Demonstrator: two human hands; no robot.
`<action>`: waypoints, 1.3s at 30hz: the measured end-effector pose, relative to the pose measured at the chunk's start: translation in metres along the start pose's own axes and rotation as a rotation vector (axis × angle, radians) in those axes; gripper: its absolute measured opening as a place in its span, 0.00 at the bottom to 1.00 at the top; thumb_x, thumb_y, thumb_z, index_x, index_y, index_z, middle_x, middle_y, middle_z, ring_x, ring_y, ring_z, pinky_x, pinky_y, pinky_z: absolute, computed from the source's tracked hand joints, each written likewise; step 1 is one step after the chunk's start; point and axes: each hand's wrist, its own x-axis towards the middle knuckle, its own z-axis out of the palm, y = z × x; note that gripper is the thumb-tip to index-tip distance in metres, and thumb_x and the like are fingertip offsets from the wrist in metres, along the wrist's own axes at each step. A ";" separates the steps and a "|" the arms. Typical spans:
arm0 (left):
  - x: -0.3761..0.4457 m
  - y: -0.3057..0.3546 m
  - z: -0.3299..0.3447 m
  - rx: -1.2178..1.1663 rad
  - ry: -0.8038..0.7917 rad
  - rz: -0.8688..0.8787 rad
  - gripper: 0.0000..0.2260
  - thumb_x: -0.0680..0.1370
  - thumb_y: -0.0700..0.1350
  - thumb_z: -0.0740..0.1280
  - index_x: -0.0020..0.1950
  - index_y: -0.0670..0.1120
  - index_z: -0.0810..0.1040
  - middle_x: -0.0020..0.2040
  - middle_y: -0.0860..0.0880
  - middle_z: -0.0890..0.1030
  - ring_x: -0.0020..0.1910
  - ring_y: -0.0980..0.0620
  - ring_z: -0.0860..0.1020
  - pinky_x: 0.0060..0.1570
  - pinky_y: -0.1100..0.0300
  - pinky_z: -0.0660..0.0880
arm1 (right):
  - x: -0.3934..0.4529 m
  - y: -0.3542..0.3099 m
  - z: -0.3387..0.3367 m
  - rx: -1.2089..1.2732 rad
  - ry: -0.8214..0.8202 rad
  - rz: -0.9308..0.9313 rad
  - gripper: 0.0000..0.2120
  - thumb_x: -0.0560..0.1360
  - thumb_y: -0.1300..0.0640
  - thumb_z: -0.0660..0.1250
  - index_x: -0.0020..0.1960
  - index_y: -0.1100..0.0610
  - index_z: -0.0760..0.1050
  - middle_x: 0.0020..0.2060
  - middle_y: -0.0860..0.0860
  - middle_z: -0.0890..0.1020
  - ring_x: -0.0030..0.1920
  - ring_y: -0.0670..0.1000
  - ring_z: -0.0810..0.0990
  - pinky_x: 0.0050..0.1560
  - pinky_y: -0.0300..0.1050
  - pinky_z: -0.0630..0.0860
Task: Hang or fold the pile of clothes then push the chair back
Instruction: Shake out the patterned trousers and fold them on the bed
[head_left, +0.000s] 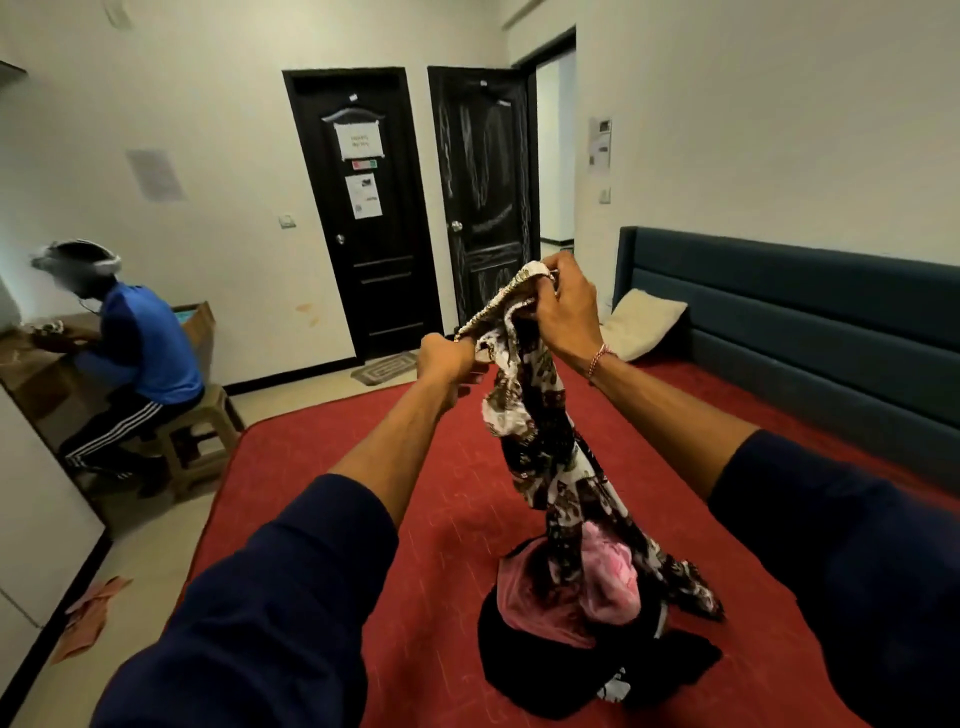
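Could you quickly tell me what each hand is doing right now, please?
Left hand: closed, gripping the top edge of the patterned garment.
Right hand: closed, gripping the same edge, held higher.

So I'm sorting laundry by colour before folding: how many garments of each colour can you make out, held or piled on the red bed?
Black-and-white patterned garment, held up by left hand and right hand: 1
Pink garment in the pile: 1
Dusty-rose garment: 1
Black garment underneath: 1, possibly more
Total: 4 visible
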 end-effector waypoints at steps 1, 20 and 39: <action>-0.005 0.007 -0.004 -0.100 -0.029 -0.040 0.08 0.80 0.44 0.63 0.46 0.40 0.77 0.32 0.45 0.83 0.24 0.49 0.77 0.27 0.60 0.73 | 0.000 -0.008 0.001 0.011 -0.008 -0.003 0.07 0.82 0.61 0.58 0.57 0.60 0.72 0.43 0.51 0.80 0.44 0.50 0.80 0.46 0.51 0.78; -0.019 0.056 -0.073 0.235 0.044 0.454 0.13 0.79 0.36 0.56 0.34 0.44 0.67 0.30 0.48 0.68 0.28 0.53 0.67 0.19 0.66 0.63 | 0.028 -0.125 -0.006 0.339 -0.184 -0.190 0.08 0.86 0.55 0.51 0.58 0.44 0.67 0.57 0.50 0.76 0.59 0.50 0.78 0.58 0.49 0.81; -0.040 0.154 -0.236 0.902 0.474 0.861 0.17 0.75 0.34 0.66 0.62 0.37 0.66 0.56 0.35 0.74 0.54 0.36 0.75 0.47 0.46 0.71 | 0.050 -0.148 -0.009 0.053 0.261 0.052 0.08 0.78 0.59 0.67 0.54 0.58 0.69 0.43 0.51 0.77 0.42 0.50 0.76 0.41 0.45 0.74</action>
